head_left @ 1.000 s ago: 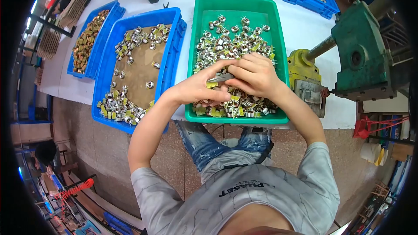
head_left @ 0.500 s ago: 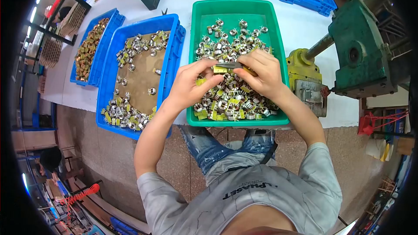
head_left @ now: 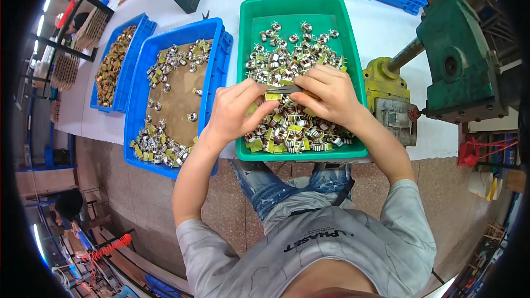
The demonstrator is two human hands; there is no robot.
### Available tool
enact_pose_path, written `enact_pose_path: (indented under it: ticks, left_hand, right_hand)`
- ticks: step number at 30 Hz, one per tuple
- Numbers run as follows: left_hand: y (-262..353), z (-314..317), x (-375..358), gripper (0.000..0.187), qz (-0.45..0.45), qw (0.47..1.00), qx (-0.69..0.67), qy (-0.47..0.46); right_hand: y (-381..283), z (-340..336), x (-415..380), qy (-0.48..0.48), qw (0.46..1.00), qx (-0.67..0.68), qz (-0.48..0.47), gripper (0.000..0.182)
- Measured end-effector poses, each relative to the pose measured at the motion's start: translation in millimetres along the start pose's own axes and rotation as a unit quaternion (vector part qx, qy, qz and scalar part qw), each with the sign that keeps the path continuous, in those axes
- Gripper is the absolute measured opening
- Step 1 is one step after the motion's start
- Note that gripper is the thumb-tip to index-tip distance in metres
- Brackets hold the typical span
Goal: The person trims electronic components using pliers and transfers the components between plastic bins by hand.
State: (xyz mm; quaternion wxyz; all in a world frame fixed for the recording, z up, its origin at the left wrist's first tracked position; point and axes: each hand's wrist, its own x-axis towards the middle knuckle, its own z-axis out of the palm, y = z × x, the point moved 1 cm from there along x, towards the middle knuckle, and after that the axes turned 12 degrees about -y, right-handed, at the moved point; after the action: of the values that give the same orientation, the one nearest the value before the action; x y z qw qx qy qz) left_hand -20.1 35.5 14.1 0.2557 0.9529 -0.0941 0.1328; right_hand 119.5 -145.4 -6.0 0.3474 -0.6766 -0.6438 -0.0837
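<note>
Over the green tray (head_left: 357, 77) full of small wound coils with yellow tabs, both hands are close together. My left hand (head_left: 238, 109) pinches a coil part with a yellow tab (head_left: 273, 96) between thumb and fingers. My right hand (head_left: 327, 92) is closed round a small dark-jawed tool (head_left: 286, 89), whose tip reaches the part at my left fingertips. The tool's handle is mostly hidden in the palm. To the left, a blue tray (head_left: 218, 77) holds more coils on brown cardboard.
A narrower blue tray (head_left: 131, 63) of copper-coloured parts is at the far left. Another blue bin (head_left: 406, 3) stands at the back right. A green and yellow machine (head_left: 450, 66) stands right of the green tray. A dark metal bracket (head_left: 190, 3) rises behind.
Both hands remain together over the green tray. The tool and the yellow-tabbed part have shifted slightly left and down in view, and the view itself has moved a little.
</note>
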Motion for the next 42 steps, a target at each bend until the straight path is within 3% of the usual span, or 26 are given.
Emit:
enact_pose_path:
  ticks: [6, 10, 15, 20, 31, 35, 36, 42]
  left_hand:
    - [-1.6, 2.7, 5.3, 0.016, -0.023, 0.988, -0.141, -0.056]
    - [6.0, 0.9, 5.2, 0.018, -0.004, 0.989, -0.140, -0.042]
    - [1.1, 2.3, 6.5, 0.017, -0.009, 0.987, -0.156, -0.038]
    - [0.2, 7.5, 5.3, 0.017, -0.001, 0.988, -0.156, -0.021]
    - [1.1, 11.4, 4.1, 0.016, -0.059, 0.987, -0.147, -0.007]
    - [-4.5, 22.1, 8.1, 0.014, -0.124, 0.926, -0.353, -0.046]
    - [-5.7, 24.7, 10.6, 0.014, -0.116, 0.927, -0.355, -0.049]
    - [-9.1, 29.8, 10.7, 0.022, -0.161, 0.798, -0.580, -0.038]
  right_hand:
    - [-0.5, 1.3, -2.8, 0.022, 1.000, -0.003, -0.002, 0.016]
    - [-5.1, -5.2, -4.2, -0.048, 0.974, 0.202, 0.095, 0.017]
    - [-4.4, -1.0, -2.4, -0.081, 0.962, 0.223, 0.137, 0.018]
    - [3.2, 0.2, -1.8, 0.037, 0.979, 0.190, 0.071, 0.018]
    - [-1.1, 2.2, -2.6, -0.024, 0.992, 0.108, 0.055, 0.018]
    - [-10.1, -5.4, -3.3, 0.075, 0.988, -0.133, 0.007, 0.021]
    - [-8.2, -7.9, -3.0, 0.077, 0.987, -0.141, 0.010, 0.021]
    - [7.7, -8.9, -1.8, 0.111, 0.992, -0.019, 0.049, 0.019]
